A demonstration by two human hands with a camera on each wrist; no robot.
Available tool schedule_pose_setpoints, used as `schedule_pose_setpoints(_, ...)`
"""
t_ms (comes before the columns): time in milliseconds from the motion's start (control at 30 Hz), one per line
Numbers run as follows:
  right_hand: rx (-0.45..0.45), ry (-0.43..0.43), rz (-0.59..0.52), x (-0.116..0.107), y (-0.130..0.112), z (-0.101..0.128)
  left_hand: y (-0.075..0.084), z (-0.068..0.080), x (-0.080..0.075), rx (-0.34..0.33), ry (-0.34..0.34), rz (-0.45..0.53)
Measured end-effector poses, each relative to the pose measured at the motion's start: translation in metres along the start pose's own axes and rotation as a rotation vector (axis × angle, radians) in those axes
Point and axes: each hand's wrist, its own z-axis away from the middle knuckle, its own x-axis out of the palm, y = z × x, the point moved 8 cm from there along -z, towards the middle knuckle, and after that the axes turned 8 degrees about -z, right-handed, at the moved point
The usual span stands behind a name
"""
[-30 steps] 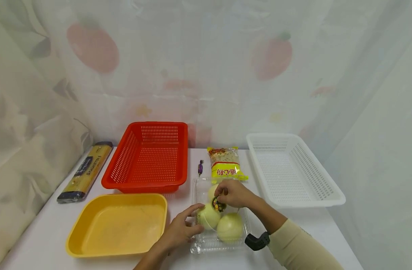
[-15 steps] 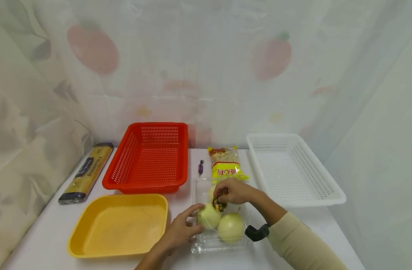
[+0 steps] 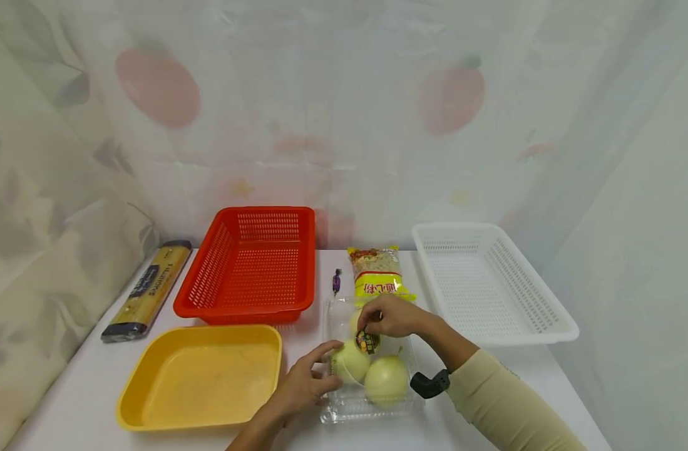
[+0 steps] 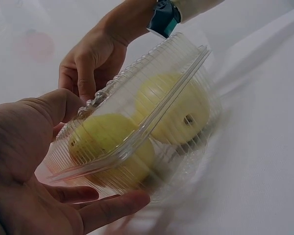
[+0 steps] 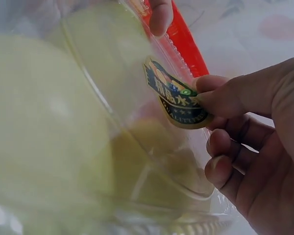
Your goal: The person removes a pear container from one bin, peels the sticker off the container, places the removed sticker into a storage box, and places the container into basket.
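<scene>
A clear plastic clamshell box [image 3: 372,412] holds three round, pale yellow-green pears [image 3: 385,379] at the table's front middle. My left hand [image 3: 301,381] grips the box's left side; the left wrist view shows its thumb and fingers spread around one corner. On the lid is a dark sticker [image 3: 367,342] with gold lettering and fruit pictures. Thumb and index finger of my right hand [image 3: 397,316] pinch its edge. In the right wrist view the sticker [image 5: 179,98] looks bent, its pinched edge raised. Part of the farthest pear is hidden behind the right hand.
To the left stand a red basket [image 3: 265,282], a yellow tray [image 3: 200,376] and a spaghetti pack [image 3: 148,291]. Behind the box lie a purple-wrapped candy [image 3: 336,282] and a macaroni bag [image 3: 377,272]. A white basket [image 3: 484,288] stands right, with a curtain behind.
</scene>
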Motion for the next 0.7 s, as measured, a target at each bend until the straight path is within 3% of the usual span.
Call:
schedule_pose_setpoints(300,0.009,0.038,-0.102,-0.003,0.007,0.003,0.001,-0.001,0.000,0.000,0.000,-0.010)
schedule_pose_setpoints(700,0.162,0.141,-0.395,-0.004,0.022,0.017,0.001,0.000,0.000,0.001,-0.002,-0.002)
